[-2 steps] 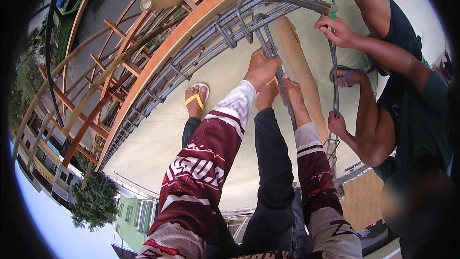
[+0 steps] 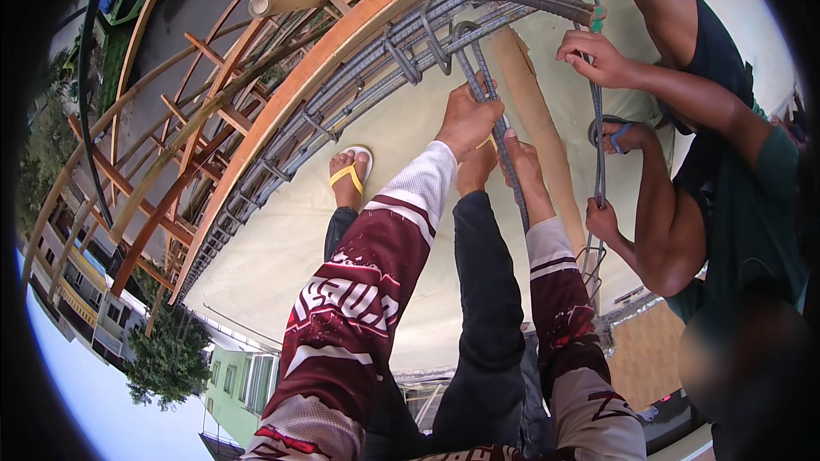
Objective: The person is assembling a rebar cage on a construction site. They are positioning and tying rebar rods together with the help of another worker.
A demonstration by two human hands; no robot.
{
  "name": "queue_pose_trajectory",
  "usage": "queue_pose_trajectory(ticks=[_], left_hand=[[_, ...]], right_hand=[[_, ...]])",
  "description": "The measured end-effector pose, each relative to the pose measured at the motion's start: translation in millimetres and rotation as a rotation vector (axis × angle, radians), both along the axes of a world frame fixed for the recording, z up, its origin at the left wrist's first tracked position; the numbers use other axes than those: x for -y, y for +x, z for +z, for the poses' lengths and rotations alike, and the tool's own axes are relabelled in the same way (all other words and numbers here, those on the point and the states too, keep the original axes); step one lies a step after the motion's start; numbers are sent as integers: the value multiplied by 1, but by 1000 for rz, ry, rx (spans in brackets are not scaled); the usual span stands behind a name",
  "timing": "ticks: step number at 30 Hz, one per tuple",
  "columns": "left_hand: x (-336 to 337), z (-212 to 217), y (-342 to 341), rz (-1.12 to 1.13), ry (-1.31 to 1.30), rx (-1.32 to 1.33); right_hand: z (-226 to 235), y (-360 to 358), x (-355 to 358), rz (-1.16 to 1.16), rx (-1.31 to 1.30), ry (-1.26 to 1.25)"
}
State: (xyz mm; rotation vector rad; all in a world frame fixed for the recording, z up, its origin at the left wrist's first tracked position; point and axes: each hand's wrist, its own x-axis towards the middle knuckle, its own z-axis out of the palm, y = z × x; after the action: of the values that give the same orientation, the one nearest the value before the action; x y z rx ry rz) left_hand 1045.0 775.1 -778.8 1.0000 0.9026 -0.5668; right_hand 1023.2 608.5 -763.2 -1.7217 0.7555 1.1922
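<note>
My left hand (image 2: 468, 122) is closed around a bent rebar (image 2: 481, 58) whose hooked top lies against the bundle of long ribbed bars (image 2: 367, 85). Lower on the same rebar, my right hand (image 2: 523, 164) grips it with the thumb lying along the steel. The bar runs down past my right wrist, where its lower end is hidden. To the right, a co-worker's hand (image 2: 594, 58) is raised by another upright bar (image 2: 595, 111). The co-worker's other hand (image 2: 601, 218) holds that bar lower down.
A wooden board (image 2: 295, 68) edges the pale floor sheet (image 2: 401, 128), with timber and bamboo scaffolding (image 2: 205, 111) beyond it. Another wooden plank (image 2: 538, 111) lies beside my right hand. My sandalled foot (image 2: 348, 177) stands near the bars. The co-worker crouches close on the right.
The co-worker's raised hand has shifted very slightly left. My hands and the rebar look the same.
</note>
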Motion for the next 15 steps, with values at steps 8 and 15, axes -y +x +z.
queue_pose_trajectory(ticks=[8, 15], left_hand=[[-15, 3, 6, -5, -128, 59], [0, 5, 9, 126, -19, 58]], right_hand=[[1, 1, -4, 32, 73, 38], [12, 4, 14, 50, 11, 410]])
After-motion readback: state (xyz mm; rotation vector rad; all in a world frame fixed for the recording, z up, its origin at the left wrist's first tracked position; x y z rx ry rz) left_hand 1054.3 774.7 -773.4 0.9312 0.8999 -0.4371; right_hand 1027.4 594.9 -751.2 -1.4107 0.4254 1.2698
